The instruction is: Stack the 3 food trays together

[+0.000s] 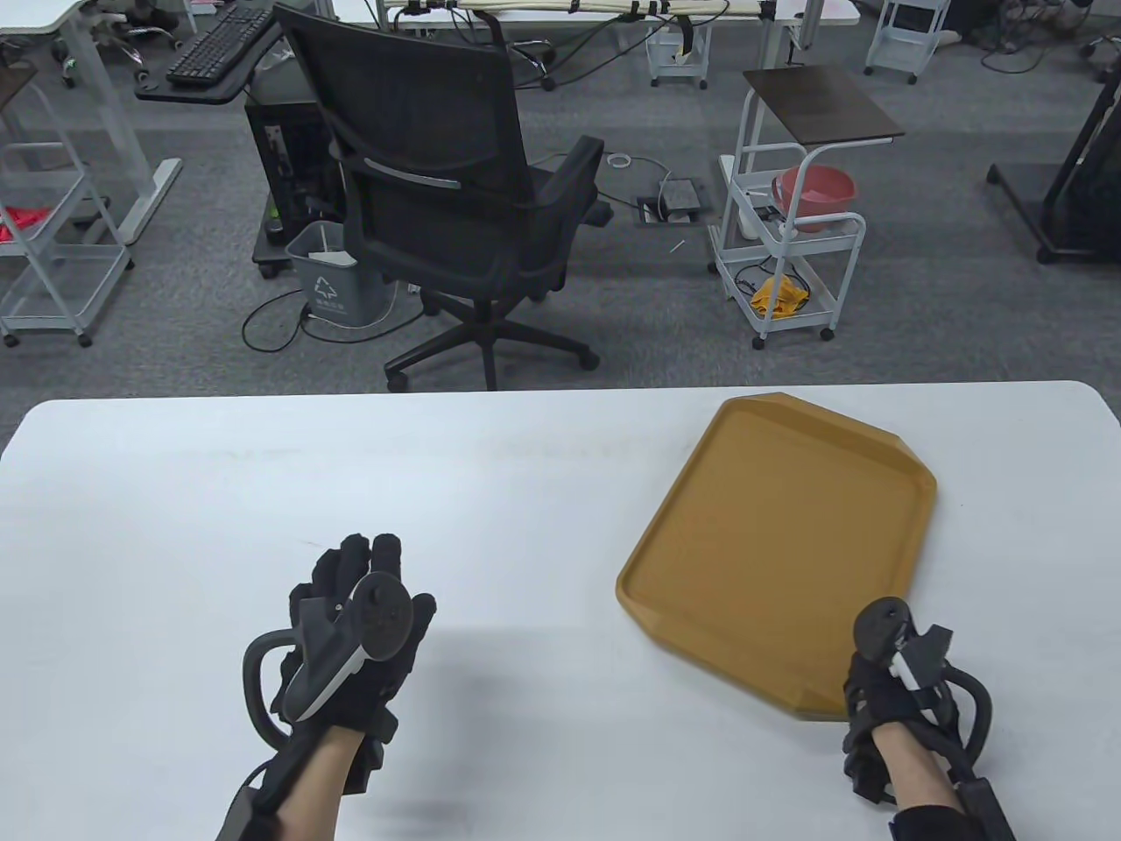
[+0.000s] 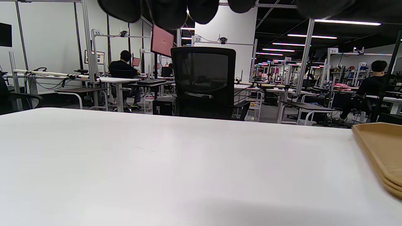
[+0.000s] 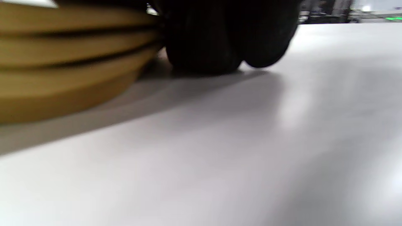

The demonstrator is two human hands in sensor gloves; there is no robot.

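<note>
Three tan food trays lie nested in one stack [image 1: 779,534] on the right half of the white table [image 1: 263,491]; the right wrist view shows three rims [image 3: 62,62] one on another. My right hand [image 1: 876,674] is at the stack's near right corner. Its fingers [image 3: 216,40] hang down to the table right beside the rims, and whether they grip is hidden. My left hand [image 1: 368,561] hovers over the bare table left of centre, fingers spread, holding nothing. Its fingertips [image 2: 169,12] show at the top of the left wrist view, with the stack's edge [image 2: 381,150] at far right.
A black office chair [image 1: 455,193] stands just beyond the table's far edge. A white cart [image 1: 788,236] with a red basin is on the floor behind the trays. The tray stack reaches close to the table's far edge.
</note>
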